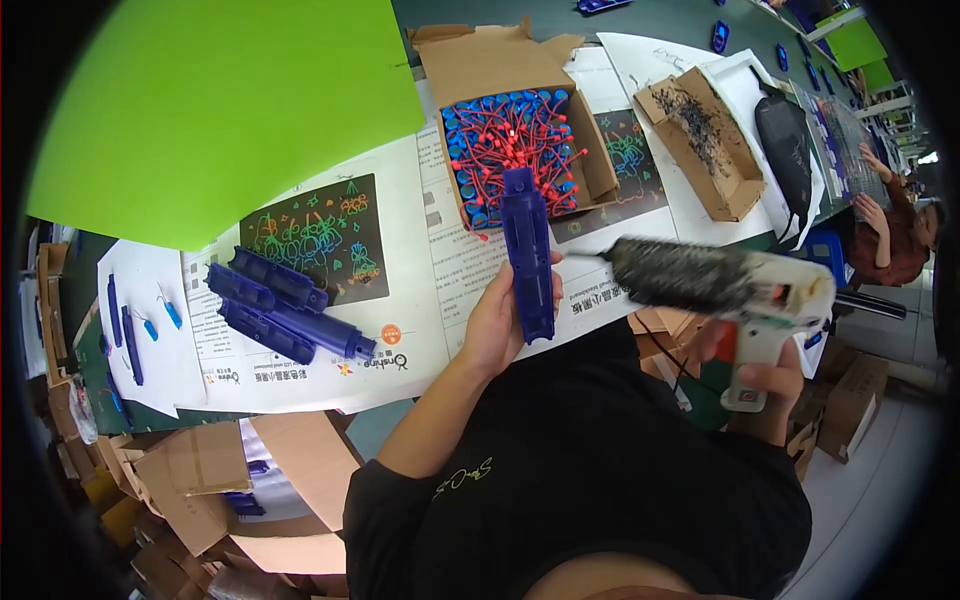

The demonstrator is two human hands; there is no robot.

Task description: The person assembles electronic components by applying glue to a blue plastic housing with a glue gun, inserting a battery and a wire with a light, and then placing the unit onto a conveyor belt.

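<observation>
My left hand (495,325) grips a long, hollow, dark-blue plastic shell (528,260) by its lower part, its channelled inside facing up. In my right hand (765,375) is a white hot glue gun (775,310) with a grimy black wrapped barrel. Its thin nozzle points left, close to the shell's right edge; whether they touch I cannot tell. Just beyond the shell stands an open cardboard box (597,165) packed with blue cylindrical cells (470,130) with red wires and connectors. To the left, several more blue shells (285,310) lie in a pile on printed white sheets.
A green panel (230,90) hangs over the far left. At the right are a cardboard tray (735,190) of small black bits and a black pouch (783,140). Two wired blue cells (150,328) lie far left. Below stands an open carton (200,480). Another person (895,230) works at right.
</observation>
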